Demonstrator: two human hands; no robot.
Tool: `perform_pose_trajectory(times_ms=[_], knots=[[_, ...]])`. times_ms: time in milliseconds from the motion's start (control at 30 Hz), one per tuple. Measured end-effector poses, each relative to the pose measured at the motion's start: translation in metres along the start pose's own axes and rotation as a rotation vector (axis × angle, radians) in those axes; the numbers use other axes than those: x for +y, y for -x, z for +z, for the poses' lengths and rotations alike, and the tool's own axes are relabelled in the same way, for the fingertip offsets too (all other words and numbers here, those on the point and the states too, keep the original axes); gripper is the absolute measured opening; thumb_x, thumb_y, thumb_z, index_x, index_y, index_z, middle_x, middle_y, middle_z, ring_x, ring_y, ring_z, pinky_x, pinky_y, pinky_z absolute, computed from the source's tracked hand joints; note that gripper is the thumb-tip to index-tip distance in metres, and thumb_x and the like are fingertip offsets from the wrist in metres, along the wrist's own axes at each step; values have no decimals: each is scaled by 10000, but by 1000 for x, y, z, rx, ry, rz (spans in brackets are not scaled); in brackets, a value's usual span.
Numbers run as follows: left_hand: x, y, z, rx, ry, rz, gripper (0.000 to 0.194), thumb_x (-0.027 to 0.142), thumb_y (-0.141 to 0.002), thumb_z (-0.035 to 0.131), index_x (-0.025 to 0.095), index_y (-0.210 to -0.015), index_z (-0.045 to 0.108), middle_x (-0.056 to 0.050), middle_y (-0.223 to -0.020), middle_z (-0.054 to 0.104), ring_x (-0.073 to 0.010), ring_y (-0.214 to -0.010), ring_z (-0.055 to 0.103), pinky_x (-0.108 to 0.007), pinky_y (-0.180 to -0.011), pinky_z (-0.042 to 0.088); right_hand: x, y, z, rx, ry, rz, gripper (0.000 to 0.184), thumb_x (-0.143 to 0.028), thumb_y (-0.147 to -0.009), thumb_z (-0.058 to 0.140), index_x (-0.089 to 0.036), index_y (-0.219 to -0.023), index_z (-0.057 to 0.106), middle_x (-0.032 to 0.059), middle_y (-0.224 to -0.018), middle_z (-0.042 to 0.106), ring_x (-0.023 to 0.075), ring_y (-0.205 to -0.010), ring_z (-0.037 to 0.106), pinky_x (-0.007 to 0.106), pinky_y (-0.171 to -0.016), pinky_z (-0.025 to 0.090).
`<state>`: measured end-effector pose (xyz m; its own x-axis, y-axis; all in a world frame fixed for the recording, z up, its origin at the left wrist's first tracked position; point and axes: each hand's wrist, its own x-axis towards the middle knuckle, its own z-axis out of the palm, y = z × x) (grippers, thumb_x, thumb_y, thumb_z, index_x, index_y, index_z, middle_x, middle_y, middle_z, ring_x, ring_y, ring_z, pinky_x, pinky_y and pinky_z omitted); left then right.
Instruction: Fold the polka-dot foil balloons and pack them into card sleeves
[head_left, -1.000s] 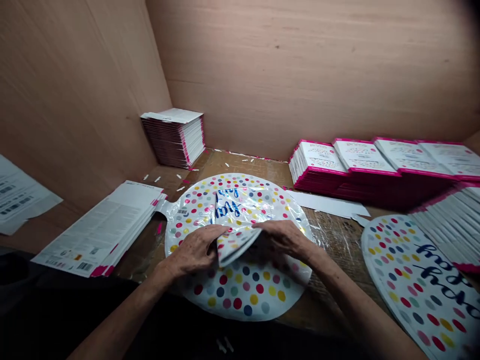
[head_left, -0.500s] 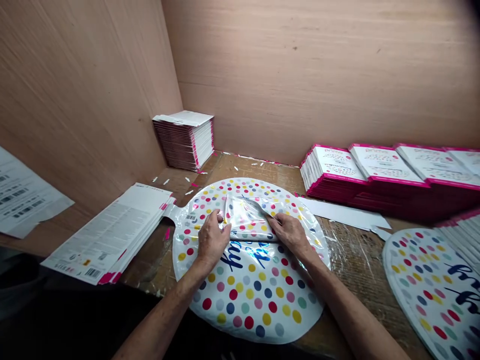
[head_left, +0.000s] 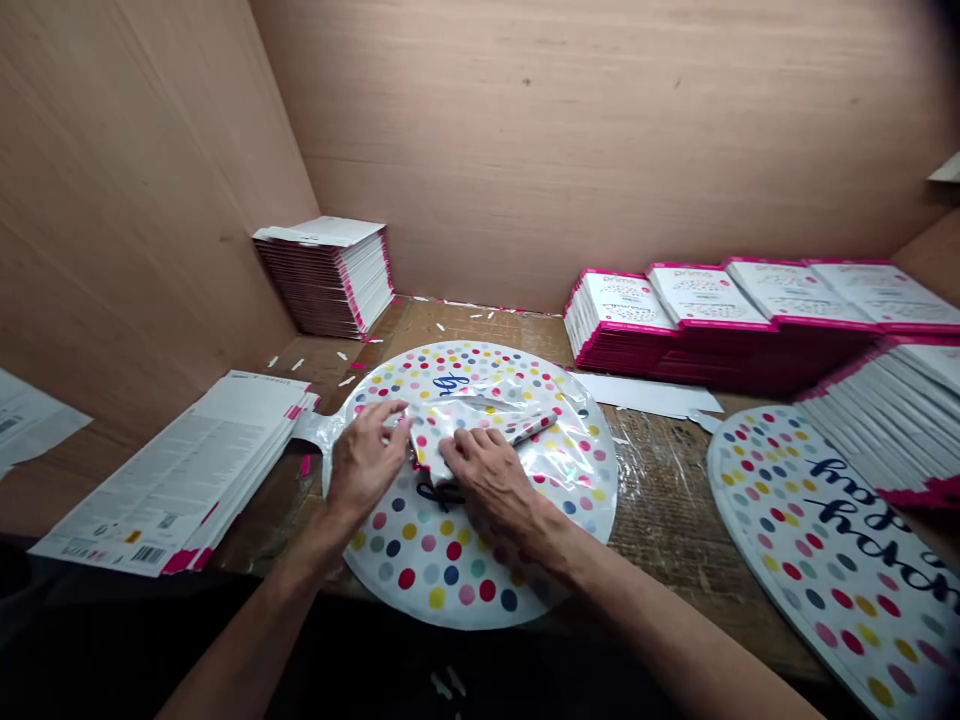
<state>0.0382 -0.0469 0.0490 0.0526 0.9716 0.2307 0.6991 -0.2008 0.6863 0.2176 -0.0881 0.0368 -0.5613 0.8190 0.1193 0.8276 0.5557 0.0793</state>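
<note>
A round foil balloon (head_left: 442, 560) with multicoloured polka dots and blue script lies flat on the workbench, its upper part folded over into a crinkled flap (head_left: 480, 425). My left hand (head_left: 367, 462) grips the left end of this fold, with the balloon's neck (head_left: 319, 432) just beyond it. My right hand (head_left: 487, 482) presses on the flap's lower edge, its fingers close to my left hand. Part of the script is hidden beneath the fold and my hands. A second dotted foil balloon (head_left: 829, 550) lies flat to the right.
A stack of printed sheets (head_left: 184, 475) lies left of the balloon, and a pink-edged stack of cards (head_left: 322, 278) stands in the far corner. Several similar stacks (head_left: 712, 310) line the back right. A white paper strip (head_left: 645, 395) lies nearby. Wooden panels (head_left: 525, 140) form the walls.
The fold is now a shorter, tilted flap instead of a band across the balloon. My hands have moved closer together, and the view has shifted, moving the scene left.
</note>
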Motion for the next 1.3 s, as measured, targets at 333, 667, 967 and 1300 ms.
perform_pose_trajectory(times_ms=[333,667,967,1300], knots=[[-16,22,5,-634,-134,606,474,146,-799,531,281,-1233,664,-75,-1308,639,-289,-1287,529,-411,-1043,447,35,117,15,125,-513,-133,383,-298,-1028,330,-215,-1321,561,110,-1328,596,228,-1167,572,387,-986,460],[18,26,49,-156,-227,-60,485,415,-892,494,128,-1281,536,-69,-817,707,-270,-857,656,-372,-785,494,47,50,12,143,-398,887,448,-540,-951,463,-193,-695,585,71,-692,635,205,-668,597,292,-615,419],[14,36,67,-11,-533,134,393,375,-930,475,118,-1206,587,-175,-969,665,-313,-932,615,-412,-800,497,56,-6,-17,-119,-58,634,363,-362,-877,666,-84,-1109,644,240,-1150,612,324,-1054,584,395,-836,462],[15,37,44,-85,197,-137,626,584,-808,612,147,-1251,546,-138,-1083,705,-285,-994,651,-422,-868,511,53,17,-31,-177,-355,340,222,-356,-895,629,-203,-1055,625,42,-949,692,185,-830,607,253,-665,395]])
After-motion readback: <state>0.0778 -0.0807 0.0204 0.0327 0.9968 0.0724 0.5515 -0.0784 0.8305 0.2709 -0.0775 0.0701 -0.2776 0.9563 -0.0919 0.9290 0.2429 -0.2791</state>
